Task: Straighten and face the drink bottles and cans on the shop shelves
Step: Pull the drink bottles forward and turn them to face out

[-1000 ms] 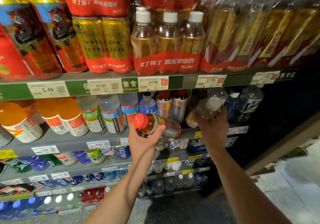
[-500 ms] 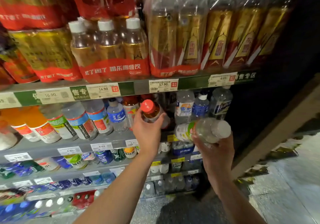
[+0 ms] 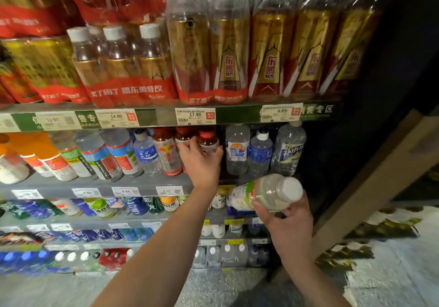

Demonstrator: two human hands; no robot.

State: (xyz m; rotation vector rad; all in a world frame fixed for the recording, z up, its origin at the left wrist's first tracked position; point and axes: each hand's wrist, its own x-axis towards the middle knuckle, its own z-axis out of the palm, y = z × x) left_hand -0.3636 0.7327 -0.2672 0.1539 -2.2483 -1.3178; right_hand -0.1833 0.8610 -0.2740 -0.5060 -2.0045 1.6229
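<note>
Gripping a red-capped bottle (image 3: 208, 141) upright with left hand (image 3: 202, 161), right hand (image 3: 288, 223) clutching tilted white-capped bottle (image 3: 263, 192)

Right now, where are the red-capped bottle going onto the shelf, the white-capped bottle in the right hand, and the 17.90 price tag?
Red-capped bottle (image 3: 208, 140), head view: the shoulder under its cap.
White-capped bottle (image 3: 266, 191), head view: the clear body beside the label.
17.90 price tag (image 3: 195, 116), head view: the middle of the tag.

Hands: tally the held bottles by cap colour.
Red-capped brown plastic bottle, gripped by left hand: 1
White-capped clear plastic bottle, held by right hand: 1
Total: 2
</note>
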